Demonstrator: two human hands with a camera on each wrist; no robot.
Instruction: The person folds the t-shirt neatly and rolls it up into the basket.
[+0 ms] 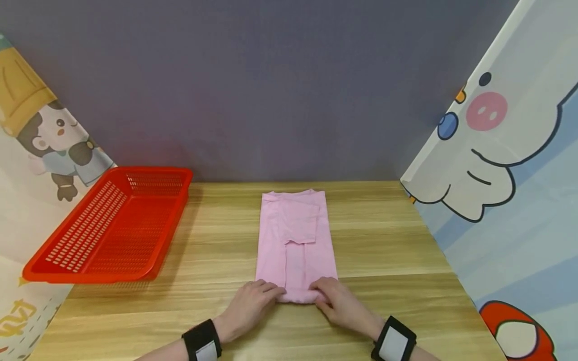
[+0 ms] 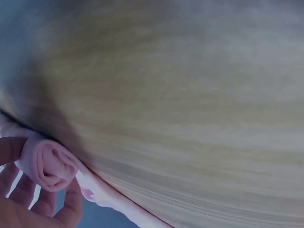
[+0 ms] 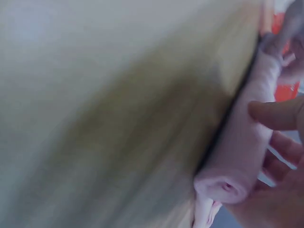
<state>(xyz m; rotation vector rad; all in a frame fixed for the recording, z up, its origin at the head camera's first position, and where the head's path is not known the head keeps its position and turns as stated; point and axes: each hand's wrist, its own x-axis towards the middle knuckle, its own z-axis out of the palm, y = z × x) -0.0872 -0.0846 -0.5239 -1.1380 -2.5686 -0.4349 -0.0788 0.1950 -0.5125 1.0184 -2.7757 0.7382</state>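
Observation:
A pink folded shirt [image 1: 295, 220] lies lengthwise on the wooden table, a folded flap on top of it. Its near end is rolled into a short roll [image 2: 54, 166], whose spiral end shows in both wrist views. My left hand [image 1: 250, 307] holds the roll's left end between thumb and fingers. At the right end, my right hand [image 1: 343, 305] grips the same roll, its thumb on one side and its fingers curled round the other. The roll's underside is hidden in the head view.
A red plastic basket [image 1: 155, 258] with slotted sides stands on the left of the wooden table [image 1: 388, 235]. A grey panel [image 1: 271, 90] rises behind the table. Cartoon-printed sheets [image 1: 533, 185] border it on both sides.

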